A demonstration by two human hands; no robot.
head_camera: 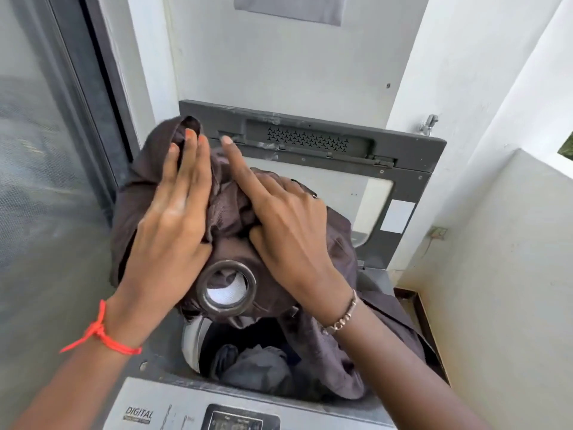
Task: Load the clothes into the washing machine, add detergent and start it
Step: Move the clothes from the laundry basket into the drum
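- Holding one brown cloth (231,209) bunched above the open washer (161,395), both hands are on top of it, touching it.
- Left hand (167,218) lies flat on the bundle with fingers straight; its thumb is hidden.
- Right hand (288,225) clutches a fold, index finger stretched out and the others curled in.
- The tub (193,339) sits straight below the hands, so the coming move is probably a push down.
- The bundle's long axis runs from upper left, by the raised lid (403,156), to lower right, where its tail hangs into the tub; the right hand is nearer that tail.
- Counted: one cloth, one eyelet ring (203,293) showing, and at least one grey garment (257,364) in the tub.
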